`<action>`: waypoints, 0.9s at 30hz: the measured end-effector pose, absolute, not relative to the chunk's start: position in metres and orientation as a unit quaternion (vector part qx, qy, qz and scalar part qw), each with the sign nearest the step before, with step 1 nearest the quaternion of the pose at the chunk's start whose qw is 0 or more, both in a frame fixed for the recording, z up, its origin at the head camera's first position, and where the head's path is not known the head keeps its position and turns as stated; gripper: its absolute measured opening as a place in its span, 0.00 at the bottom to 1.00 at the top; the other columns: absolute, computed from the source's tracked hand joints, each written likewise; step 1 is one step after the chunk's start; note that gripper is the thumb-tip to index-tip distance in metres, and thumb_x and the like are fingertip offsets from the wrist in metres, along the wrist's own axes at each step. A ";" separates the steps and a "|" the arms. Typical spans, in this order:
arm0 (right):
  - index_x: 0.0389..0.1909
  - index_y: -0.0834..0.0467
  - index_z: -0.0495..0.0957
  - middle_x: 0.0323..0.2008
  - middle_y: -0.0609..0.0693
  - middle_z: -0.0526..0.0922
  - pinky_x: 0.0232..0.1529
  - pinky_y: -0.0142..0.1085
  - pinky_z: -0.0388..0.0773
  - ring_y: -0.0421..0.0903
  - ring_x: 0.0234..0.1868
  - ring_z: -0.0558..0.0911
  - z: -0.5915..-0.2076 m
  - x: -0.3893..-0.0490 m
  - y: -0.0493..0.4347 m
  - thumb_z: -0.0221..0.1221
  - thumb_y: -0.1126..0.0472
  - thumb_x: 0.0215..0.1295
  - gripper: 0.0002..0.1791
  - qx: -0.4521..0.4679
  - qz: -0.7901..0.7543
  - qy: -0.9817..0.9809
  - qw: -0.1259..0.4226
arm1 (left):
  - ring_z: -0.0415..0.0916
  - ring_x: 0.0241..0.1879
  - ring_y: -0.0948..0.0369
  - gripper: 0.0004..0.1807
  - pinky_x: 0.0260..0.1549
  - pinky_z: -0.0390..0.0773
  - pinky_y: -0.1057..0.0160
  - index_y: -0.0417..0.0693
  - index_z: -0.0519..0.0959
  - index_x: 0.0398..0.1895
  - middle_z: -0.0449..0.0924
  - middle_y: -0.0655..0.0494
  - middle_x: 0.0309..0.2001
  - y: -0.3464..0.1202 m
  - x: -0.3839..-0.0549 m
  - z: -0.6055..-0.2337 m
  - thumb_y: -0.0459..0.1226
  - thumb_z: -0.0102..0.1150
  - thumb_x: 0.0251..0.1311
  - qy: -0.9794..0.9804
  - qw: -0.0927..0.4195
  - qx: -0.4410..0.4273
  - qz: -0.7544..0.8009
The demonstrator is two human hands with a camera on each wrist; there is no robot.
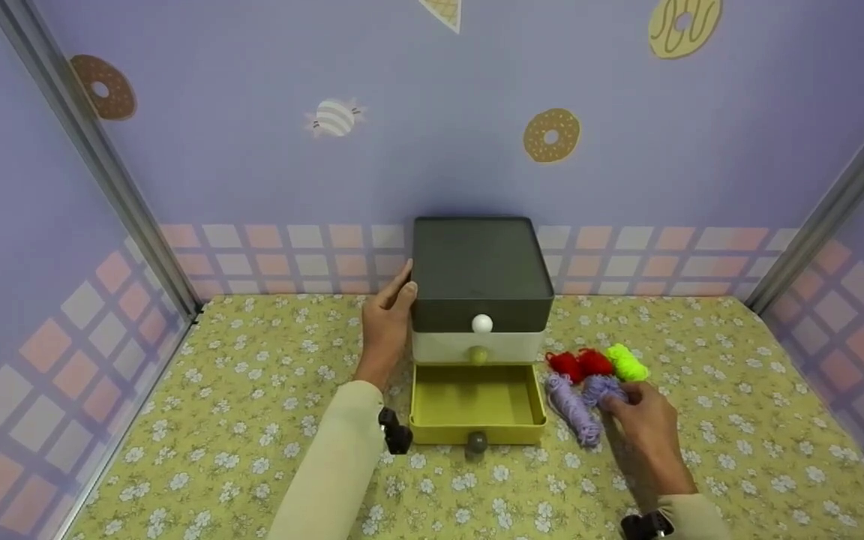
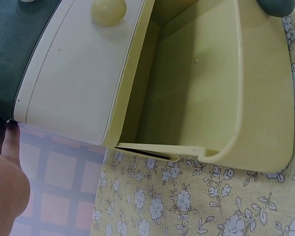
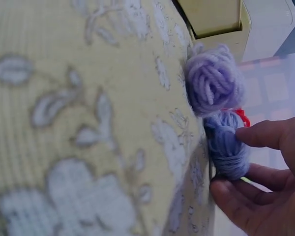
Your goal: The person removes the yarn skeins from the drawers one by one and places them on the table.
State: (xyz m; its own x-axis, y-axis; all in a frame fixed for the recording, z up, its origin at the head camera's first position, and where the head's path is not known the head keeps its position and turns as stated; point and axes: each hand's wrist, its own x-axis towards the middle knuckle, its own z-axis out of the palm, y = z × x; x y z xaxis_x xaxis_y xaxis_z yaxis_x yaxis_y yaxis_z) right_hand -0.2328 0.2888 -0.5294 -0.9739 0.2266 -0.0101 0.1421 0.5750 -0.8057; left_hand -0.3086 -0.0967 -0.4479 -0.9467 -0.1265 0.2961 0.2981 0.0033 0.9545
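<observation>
A small drawer unit (image 1: 481,259) stands at the middle back, with a dark top tier, a white tier and a yellow bottom one. Its yellow drawer (image 1: 477,433) is pulled out, and the inside (image 2: 196,78) shows bare. Against the unit's left side rests my left hand (image 1: 388,319), thumb near the front corner. My right hand (image 1: 646,424) pinches a blue-violet skein of yarn (image 3: 228,147) between thumb and fingers, low over the cloth. Beside that skein lies a longer lilac skein of yarn (image 1: 573,411). Behind are two red skeins (image 1: 595,365) and a neon yellow-green skein (image 1: 625,363).
A floral yellow tablecloth (image 1: 252,420) covers the table. Purple printed walls (image 1: 432,135) close off the back and both sides. Round knobs stick out from the drawer fronts, the lowest one dark grey (image 1: 476,442).
</observation>
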 end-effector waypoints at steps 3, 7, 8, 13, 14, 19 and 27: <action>0.67 0.76 0.72 0.62 0.74 0.77 0.60 0.62 0.74 0.70 0.62 0.77 -0.525 -0.230 0.286 0.63 0.60 0.75 0.29 -0.095 0.432 -0.894 0.076 | 0.62 0.77 0.59 0.27 0.60 0.69 0.56 0.59 0.73 0.78 0.65 0.61 0.79 -0.096 -0.308 -0.448 0.49 0.57 0.81 -0.690 0.149 -0.061 -0.706; 0.65 0.77 0.75 0.61 0.74 0.77 0.57 0.63 0.75 0.70 0.62 0.76 -0.517 -0.223 0.277 0.64 0.64 0.74 0.26 -0.069 0.408 -0.901 0.128 | 0.68 0.71 0.58 0.27 0.57 0.69 0.56 0.58 0.72 0.79 0.64 0.61 0.79 -0.096 -0.308 -0.448 0.48 0.56 0.81 -0.688 0.147 -0.065 -0.707; 0.64 0.76 0.76 0.60 0.74 0.78 0.56 0.62 0.76 0.70 0.61 0.77 -0.516 -0.222 0.274 0.64 0.65 0.74 0.24 -0.063 0.405 -0.902 0.137 | 0.68 0.72 0.57 0.26 0.58 0.70 0.56 0.58 0.72 0.79 0.64 0.61 0.79 -0.096 -0.308 -0.448 0.48 0.56 0.82 -0.688 0.147 -0.066 -0.707; 0.61 0.70 0.80 0.56 0.68 0.82 0.53 0.56 0.81 0.63 0.57 0.82 -0.508 -0.213 0.257 0.66 0.63 0.75 0.20 -0.048 0.445 -0.883 0.141 | 0.60 0.78 0.57 0.26 0.73 0.64 0.53 0.59 0.73 0.78 0.65 0.59 0.79 -0.097 -0.309 -0.449 0.48 0.56 0.82 -0.685 0.149 -0.066 -0.710; 0.61 0.69 0.80 0.57 0.66 0.83 0.53 0.52 0.82 0.61 0.57 0.82 -0.507 -0.211 0.253 0.66 0.62 0.76 0.20 -0.049 0.460 -0.876 0.134 | 0.60 0.78 0.57 0.26 0.73 0.64 0.52 0.59 0.73 0.78 0.65 0.58 0.79 -0.097 -0.309 -0.449 0.48 0.56 0.81 -0.685 0.149 -0.067 -0.710; 0.60 0.65 0.82 0.56 0.62 0.85 0.52 0.35 0.79 0.57 0.57 0.83 -0.501 -0.204 0.235 0.68 0.61 0.75 0.19 -0.042 0.505 -0.854 0.117 | 0.61 0.78 0.58 0.26 0.72 0.65 0.52 0.59 0.73 0.78 0.66 0.58 0.79 -0.096 -0.310 -0.450 0.49 0.57 0.81 -0.687 0.151 -0.064 -0.708; 0.53 0.65 0.85 0.49 0.58 0.88 0.48 0.32 0.81 0.53 0.49 0.86 -0.495 -0.195 0.201 0.71 0.65 0.70 0.14 -0.015 0.535 -0.836 0.120 | 0.62 0.77 0.58 0.25 0.72 0.66 0.54 0.61 0.74 0.78 0.66 0.57 0.79 -0.095 -0.308 -0.449 0.48 0.57 0.81 -0.682 0.154 -0.062 -0.713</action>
State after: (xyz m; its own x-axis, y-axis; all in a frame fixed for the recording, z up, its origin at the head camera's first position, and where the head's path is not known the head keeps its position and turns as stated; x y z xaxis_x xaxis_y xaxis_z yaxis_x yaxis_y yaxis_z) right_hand -0.1949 0.2014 -0.4950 -0.9705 0.1542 0.1852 -0.1037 0.4262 -0.8986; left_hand -0.3085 -0.0948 -0.4492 -0.9451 -0.1348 0.2978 0.3035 -0.0238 0.9525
